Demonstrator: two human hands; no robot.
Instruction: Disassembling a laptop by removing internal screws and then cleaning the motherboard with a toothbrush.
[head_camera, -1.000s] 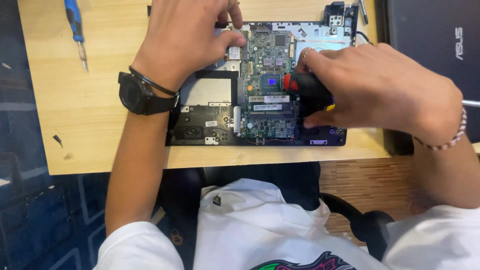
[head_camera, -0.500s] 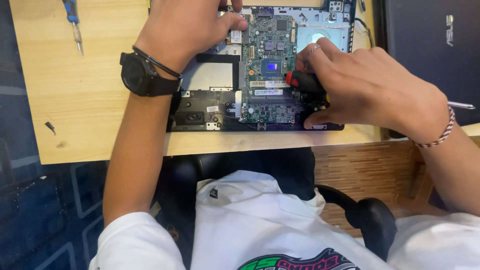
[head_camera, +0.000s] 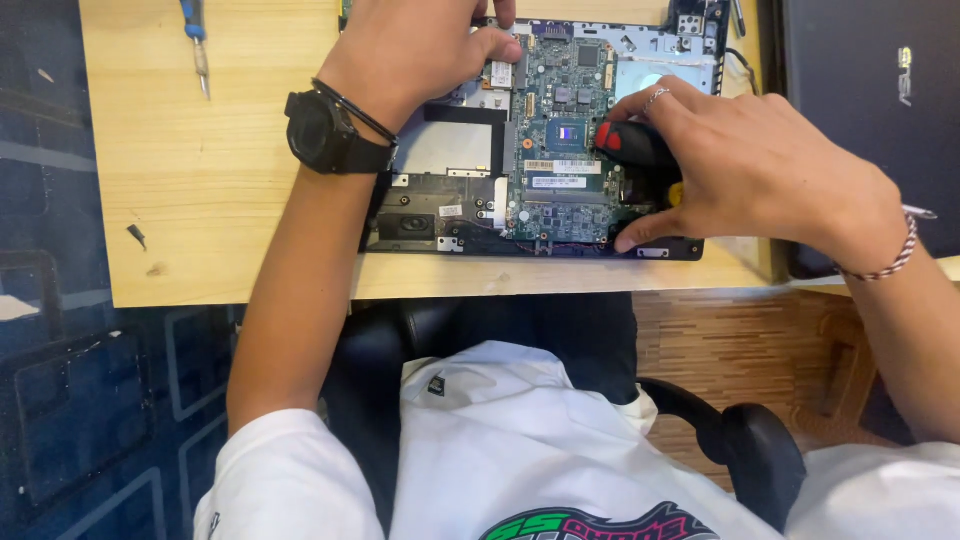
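One opened laptop base (head_camera: 440, 215) lies on the wooden table (head_camera: 190, 190), near the front edge, its green circuit board (head_camera: 560, 150) exposed. One red-and-black screwdriver (head_camera: 632, 145) stands over the board. One blue-handled screwdriver (head_camera: 193, 35) lies apart at the table's far left. One dark closed laptop (head_camera: 865, 110) sits at the right. Two hands at work, one black wristwatch (head_camera: 322, 133), one beaded bracelet (head_camera: 893, 258).

Against the earlier frame: the view has drifted, so the base sits a little higher and further left in the picture; the hands keep the same places on the board and the tool.

Left hand (head_camera: 415, 50): forearm runs up from the lap, wrist bent, palm down on the upper left of the base, fingers curled at the board's top edge. Whether it grips anything I cannot tell.

Right hand (head_camera: 760, 165): comes in from the right, fingers wrapped closed around the screwdriver handle, thumb pressed low against the base's front right corner, a ring on one finger. The tool's tip is hidden under the hand.
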